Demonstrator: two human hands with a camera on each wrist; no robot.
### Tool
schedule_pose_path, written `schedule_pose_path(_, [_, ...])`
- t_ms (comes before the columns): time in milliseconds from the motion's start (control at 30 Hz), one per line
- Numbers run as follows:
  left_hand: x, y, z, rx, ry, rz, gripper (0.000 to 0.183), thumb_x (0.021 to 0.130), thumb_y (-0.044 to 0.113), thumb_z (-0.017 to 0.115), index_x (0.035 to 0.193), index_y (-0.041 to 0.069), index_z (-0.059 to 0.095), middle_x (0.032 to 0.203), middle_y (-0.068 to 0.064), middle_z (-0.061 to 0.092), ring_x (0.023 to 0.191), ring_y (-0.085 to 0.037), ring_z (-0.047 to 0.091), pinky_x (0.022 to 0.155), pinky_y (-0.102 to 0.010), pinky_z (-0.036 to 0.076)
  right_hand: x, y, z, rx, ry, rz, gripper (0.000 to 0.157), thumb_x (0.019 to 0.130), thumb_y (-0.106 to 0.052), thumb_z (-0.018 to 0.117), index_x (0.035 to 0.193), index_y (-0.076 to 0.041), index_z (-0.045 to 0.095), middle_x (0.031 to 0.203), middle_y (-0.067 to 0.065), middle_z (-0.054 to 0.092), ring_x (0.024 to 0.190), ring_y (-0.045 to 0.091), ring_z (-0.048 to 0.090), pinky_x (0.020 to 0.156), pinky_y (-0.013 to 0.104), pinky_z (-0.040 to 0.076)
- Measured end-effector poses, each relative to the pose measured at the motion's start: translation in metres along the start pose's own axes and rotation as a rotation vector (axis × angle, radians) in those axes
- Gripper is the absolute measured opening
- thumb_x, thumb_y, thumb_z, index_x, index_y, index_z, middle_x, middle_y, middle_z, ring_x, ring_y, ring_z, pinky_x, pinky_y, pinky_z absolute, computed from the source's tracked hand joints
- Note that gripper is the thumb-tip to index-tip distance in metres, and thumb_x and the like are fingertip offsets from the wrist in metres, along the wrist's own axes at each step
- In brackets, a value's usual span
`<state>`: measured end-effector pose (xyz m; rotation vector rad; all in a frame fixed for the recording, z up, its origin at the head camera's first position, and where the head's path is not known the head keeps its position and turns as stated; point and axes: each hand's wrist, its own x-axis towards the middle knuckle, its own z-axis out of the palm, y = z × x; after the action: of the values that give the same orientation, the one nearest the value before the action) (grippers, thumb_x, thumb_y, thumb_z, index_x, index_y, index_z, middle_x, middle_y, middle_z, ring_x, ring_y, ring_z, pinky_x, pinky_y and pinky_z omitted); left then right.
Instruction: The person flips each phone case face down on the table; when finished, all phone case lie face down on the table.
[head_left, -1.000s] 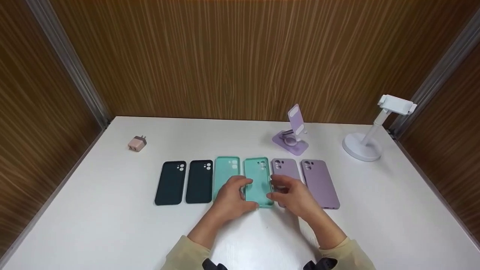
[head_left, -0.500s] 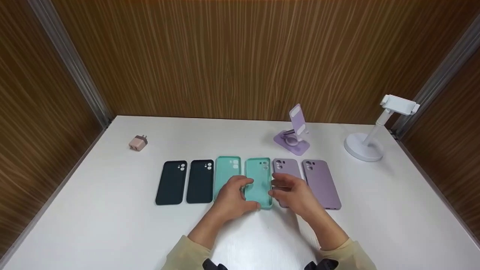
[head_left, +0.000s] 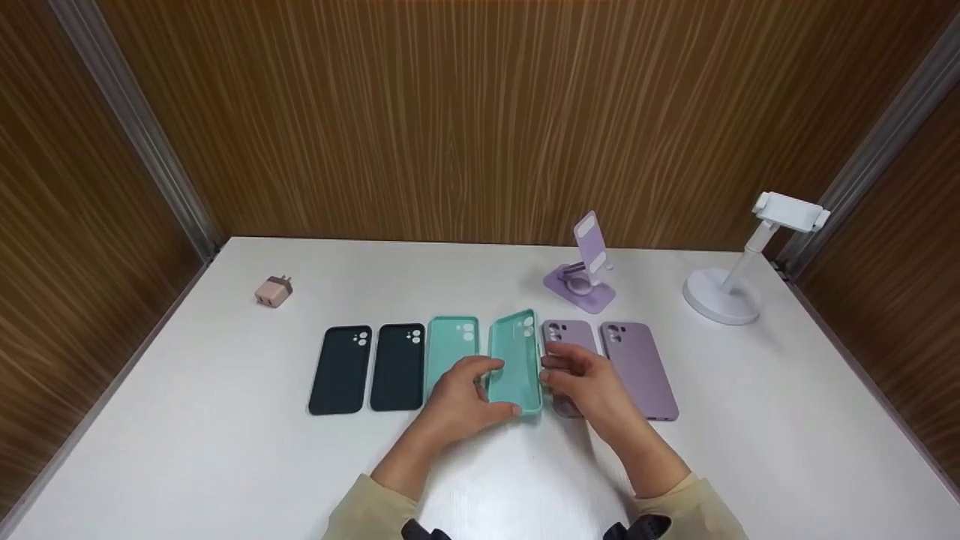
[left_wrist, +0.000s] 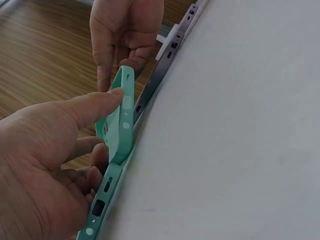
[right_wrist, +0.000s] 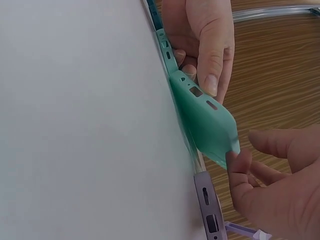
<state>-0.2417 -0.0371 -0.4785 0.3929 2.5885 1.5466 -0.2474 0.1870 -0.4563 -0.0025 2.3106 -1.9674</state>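
My left hand (head_left: 461, 397) grips the lower left corner of a mint green phone case (head_left: 514, 364), thumb on its bottom edge. The case lies hollow side up and tilts, its right side raised off the table, as the right wrist view shows. At that raised edge my right hand (head_left: 585, 382) has its fingertips, with the thumb (right_wrist: 270, 141) held apart. Under my left fingers lies a second mint phone case (head_left: 452, 341), partly hidden. My right hand overlaps a purple phone case (head_left: 570, 334) in the head view.
Two black phone cases (head_left: 397, 367) lie at the left of the row, another purple phone case (head_left: 641, 371) at its right end. Behind stand a purple phone stand (head_left: 592, 255) and a white phone stand (head_left: 724, 296). A pink charger plug (head_left: 272, 292) sits back left.
The mint phone case between my hands has tilted, its right side rising from the table. My right thumb has moved slightly up; my left hand stays nearly in place.
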Motion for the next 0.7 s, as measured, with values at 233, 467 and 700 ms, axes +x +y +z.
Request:
schedule_pose_path(233, [-0.0015,-0.0007,-0.0006,-0.023,-0.004,-0.002,0.072,0.082,0.029,0.093,0.142,0.003,0.064,0.144,-0.017,0.059,0.112,-0.027,0.056,0.098,-0.043,0.050,0.0061,0.0036,0.0013,0.039,-0.032,0.036,0.049,0.097,0.000,0.071,0.144,0.005,0.060,0.112,0.014,0.069,0.089,0.019,0.062,0.071,0.028,0.052])
schedule_pose_path(467, [-0.0006,0.0006,-0.0020,-0.038,-0.015,-0.028,0.072,0.084,0.030,0.092,0.144,0.004,0.063,0.147,-0.018,0.057,0.119,-0.028,0.055,0.105,-0.046,0.049,0.0082,0.0043,0.0003,0.062,-0.040,0.039,0.049,0.097,0.001,0.070,0.144,0.005,0.059,0.108,0.013,0.069,0.084,0.020,0.060,0.068,0.028,0.050])
schedule_pose_path(700, [0.0005,0.0050,-0.0036,-0.057,0.037,0.030,0.066,0.086,0.025,0.090,0.143,0.005,0.064,0.133,-0.015,0.061,0.100,-0.023,0.058,0.081,-0.032,0.051,0.0085,0.0028,0.0001,0.060,-0.016,0.027,0.049,0.097,0.001,0.069,0.144,0.005,0.060,0.109,0.013,0.071,0.082,0.018,0.060,0.067,0.026,0.050])
